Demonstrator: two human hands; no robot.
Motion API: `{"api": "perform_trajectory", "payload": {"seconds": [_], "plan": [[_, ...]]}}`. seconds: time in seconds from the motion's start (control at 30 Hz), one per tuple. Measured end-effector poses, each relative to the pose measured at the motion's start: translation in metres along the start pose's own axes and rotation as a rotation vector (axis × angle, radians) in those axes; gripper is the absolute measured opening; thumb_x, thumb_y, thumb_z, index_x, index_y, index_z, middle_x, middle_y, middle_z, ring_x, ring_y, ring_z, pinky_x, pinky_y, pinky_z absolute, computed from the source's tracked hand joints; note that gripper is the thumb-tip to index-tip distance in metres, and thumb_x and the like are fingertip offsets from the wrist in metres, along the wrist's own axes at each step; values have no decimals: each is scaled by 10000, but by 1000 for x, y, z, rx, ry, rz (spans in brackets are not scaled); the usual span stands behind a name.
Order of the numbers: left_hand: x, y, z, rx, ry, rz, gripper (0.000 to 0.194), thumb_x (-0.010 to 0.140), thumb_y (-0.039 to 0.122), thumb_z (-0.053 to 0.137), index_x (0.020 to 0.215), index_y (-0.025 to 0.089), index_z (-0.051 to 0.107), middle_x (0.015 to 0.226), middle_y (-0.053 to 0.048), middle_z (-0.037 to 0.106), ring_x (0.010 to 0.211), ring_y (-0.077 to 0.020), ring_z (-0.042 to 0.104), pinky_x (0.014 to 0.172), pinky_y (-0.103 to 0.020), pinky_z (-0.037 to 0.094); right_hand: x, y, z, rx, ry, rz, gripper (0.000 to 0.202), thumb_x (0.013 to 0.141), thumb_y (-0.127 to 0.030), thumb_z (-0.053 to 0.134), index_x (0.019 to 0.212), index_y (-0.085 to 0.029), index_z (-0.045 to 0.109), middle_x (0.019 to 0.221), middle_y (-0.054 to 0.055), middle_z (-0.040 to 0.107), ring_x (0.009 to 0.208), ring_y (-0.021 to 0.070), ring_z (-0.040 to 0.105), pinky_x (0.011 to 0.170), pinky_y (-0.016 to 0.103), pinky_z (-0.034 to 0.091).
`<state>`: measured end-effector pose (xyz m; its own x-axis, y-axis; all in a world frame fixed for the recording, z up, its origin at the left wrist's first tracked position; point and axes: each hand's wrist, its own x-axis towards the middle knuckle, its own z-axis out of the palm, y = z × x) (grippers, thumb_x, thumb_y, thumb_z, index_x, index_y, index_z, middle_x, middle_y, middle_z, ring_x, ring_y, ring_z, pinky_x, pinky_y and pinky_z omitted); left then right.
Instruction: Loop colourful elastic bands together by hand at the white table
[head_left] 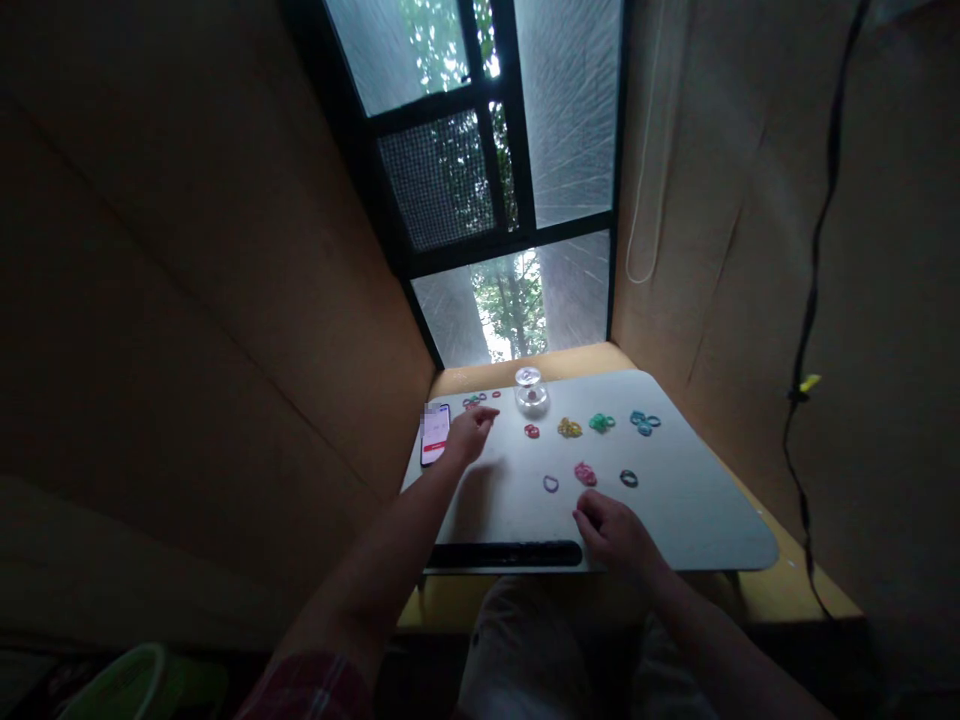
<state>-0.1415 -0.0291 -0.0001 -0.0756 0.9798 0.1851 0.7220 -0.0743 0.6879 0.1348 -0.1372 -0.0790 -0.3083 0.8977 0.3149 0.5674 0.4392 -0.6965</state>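
Small ring-like bands lie in colour groups on a white table [517,510]: red [532,431], yellow [570,428], green [600,422], blue [645,422], pink [585,473], black [628,478] and a pale purple one [551,484]. My left hand [471,434] is over the left part, its fingers closed near a mixed cluster of bands [472,401]; what it holds is too small to name. My right hand [611,530] rests closed by the near edge, just below the pink bands, its contents hidden.
A phone [435,436] lies at the table's left edge. A clear round container [531,393] stands at the back. A black strip [506,554] runs along the near edge. Behind is a window [517,300]; a dark cable [810,300] hangs at right.
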Motion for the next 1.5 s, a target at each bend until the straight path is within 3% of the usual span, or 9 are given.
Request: {"api": "perform_trajectory", "payload": {"seconds": [0.13,0.2,0.33,0.43,0.57,0.73,0.93,1.27,1.5], "plan": [[-47,14,24,-145,-57,22,214,826,76,543,906,176,715,901,-44,771,815,-145,716,780,-271,551,0,0,-1,0,-3,-3,179,883,-305,481,726,-223,504,644,-18,549,605,160,525,593,266,365],[-70,21,39,-209,-78,19,181,831,79,551,927,167,676,906,-56,778,817,-143,725,755,-262,552,0,0,-1,9,0,-11,176,881,-303,484,728,-220,509,648,-16,554,607,158,524,595,266,363],[-107,33,67,-528,-155,-58,218,848,220,640,1060,176,611,925,-86,785,812,-170,733,645,-244,533,-1,-4,-3,32,18,-14,161,877,-290,484,736,-216,511,646,-22,541,593,148,504,590,261,356],[-123,42,84,-600,-208,-84,283,809,310,712,1043,177,626,864,-77,781,731,-174,722,558,-223,490,-2,-6,-5,88,44,-5,110,873,-298,507,815,-211,540,658,-32,539,583,138,498,587,251,368],[-131,51,101,-636,-123,-131,294,755,364,761,934,165,639,752,-45,751,651,-164,700,532,-223,480,-3,-5,-5,172,80,16,118,861,-283,534,924,-193,578,646,-42,546,565,128,508,575,238,381],[-133,53,113,-668,-69,-153,262,743,371,758,838,178,609,698,-13,723,610,-151,681,527,-220,480,-2,0,-1,220,100,-1,293,862,-238,542,1141,-170,601,699,-23,626,582,132,557,601,238,425],[-135,48,118,-655,-56,-111,271,764,394,742,838,192,577,668,1,703,597,-145,670,531,-209,447,0,1,-2,230,99,-74,176,880,-192,515,947,-196,678,862,36,718,760,165,641,731,261,467],[-139,45,119,-560,-72,-55,121,793,265,672,841,205,578,662,21,691,619,-142,657,599,-222,453,-1,2,0,272,99,-12,111,871,-246,525,780,-205,575,687,-14,615,629,143,562,608,241,422],[-144,49,115,-493,-62,-19,100,805,279,645,818,202,582,627,37,637,573,-129,589,559,-218,409,-1,1,-1,230,91,-5,95,864,-233,516,771,-214,522,684,-25,574,626,136,541,606,241,403]]}}
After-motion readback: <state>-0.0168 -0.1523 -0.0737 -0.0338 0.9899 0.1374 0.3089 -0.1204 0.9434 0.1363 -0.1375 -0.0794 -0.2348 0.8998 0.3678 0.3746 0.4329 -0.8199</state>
